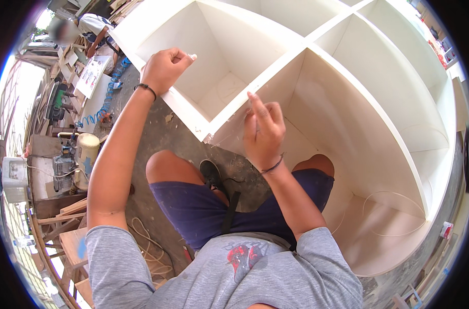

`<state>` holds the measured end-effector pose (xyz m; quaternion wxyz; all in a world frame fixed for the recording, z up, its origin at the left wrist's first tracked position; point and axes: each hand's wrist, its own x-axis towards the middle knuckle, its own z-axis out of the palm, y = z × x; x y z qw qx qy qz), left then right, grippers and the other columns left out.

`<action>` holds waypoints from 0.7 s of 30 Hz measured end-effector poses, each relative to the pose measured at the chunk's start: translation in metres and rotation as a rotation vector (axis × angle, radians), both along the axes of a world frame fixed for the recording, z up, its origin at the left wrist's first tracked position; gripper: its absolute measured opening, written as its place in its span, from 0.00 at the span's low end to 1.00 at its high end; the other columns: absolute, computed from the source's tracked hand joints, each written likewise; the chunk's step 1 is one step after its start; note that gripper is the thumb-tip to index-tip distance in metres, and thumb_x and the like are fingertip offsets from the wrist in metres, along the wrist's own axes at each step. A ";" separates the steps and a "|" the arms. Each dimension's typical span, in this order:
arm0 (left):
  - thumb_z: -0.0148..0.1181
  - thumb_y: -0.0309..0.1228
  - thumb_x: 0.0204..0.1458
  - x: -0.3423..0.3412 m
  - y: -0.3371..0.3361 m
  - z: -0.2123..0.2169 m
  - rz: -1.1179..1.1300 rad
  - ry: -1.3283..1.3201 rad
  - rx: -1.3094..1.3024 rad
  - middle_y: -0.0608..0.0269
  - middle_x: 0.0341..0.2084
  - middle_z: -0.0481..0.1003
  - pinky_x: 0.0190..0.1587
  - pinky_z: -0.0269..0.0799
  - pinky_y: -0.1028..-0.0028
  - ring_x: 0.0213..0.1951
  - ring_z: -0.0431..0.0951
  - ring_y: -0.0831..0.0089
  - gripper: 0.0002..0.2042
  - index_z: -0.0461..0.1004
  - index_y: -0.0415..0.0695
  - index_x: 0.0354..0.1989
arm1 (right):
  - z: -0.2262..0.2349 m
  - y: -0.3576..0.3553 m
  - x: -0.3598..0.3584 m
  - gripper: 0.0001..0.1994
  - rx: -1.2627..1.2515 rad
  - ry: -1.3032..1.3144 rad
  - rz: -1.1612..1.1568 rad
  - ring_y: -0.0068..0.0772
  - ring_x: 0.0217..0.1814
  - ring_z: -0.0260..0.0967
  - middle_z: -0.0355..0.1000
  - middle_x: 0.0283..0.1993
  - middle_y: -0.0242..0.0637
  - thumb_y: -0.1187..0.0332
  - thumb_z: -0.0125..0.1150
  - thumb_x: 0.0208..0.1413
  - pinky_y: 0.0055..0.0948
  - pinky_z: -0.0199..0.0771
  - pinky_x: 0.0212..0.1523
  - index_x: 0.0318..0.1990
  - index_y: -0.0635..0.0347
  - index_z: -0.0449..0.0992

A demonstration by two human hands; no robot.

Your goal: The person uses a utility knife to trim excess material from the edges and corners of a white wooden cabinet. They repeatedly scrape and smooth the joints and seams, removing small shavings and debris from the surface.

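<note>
A large white shelf unit [306, 41] with several open compartments lies in front of me and to my right. My left hand [165, 69] is above the left rim of its nearest left compartment, fingers curled closed. Something small and whitish shows at the thumb tip; I cannot make out what it is. With its index finger stretched out, my right hand [266, 131] touches or nearly touches the divider edge [260, 85]. The other fingers are bent, and nothing shows in them. Rough, chipped marks appear at the divider's near corner [208, 137].
Left of me stand a cream tank [87, 154] with a motor and a blue coiled hose [107, 98]. Wood scraps [64, 219] lie nearby. At the far left, another person [96, 28] bends over. A thin pale cord [394, 234] loops over the unit's right side.
</note>
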<state>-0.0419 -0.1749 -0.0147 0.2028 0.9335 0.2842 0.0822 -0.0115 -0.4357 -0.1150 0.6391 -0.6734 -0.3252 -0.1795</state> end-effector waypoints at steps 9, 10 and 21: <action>0.60 0.54 0.51 0.000 0.000 0.002 0.003 -0.006 -0.009 0.63 0.31 0.83 0.43 0.72 0.72 0.35 0.81 0.70 0.22 0.82 0.45 0.35 | -0.002 -0.001 0.000 0.21 0.010 -0.026 0.020 0.38 0.29 0.66 0.63 0.27 0.39 0.81 0.57 0.49 0.35 0.69 0.29 0.52 0.54 0.79; 0.60 0.54 0.51 0.000 0.001 0.000 -0.001 -0.014 0.004 0.63 0.31 0.83 0.43 0.72 0.72 0.35 0.81 0.70 0.22 0.82 0.45 0.35 | -0.002 0.000 -0.002 0.21 0.009 -0.032 0.014 0.38 0.29 0.66 0.63 0.27 0.39 0.81 0.57 0.49 0.35 0.69 0.30 0.52 0.54 0.79; 0.59 0.55 0.51 -0.001 -0.003 -0.001 -0.019 -0.021 0.041 0.64 0.30 0.82 0.40 0.72 0.71 0.33 0.81 0.70 0.22 0.82 0.46 0.35 | 0.002 -0.011 -0.016 0.22 -0.094 -0.133 0.147 0.39 0.30 0.67 0.64 0.28 0.39 0.81 0.56 0.49 0.36 0.71 0.32 0.53 0.53 0.78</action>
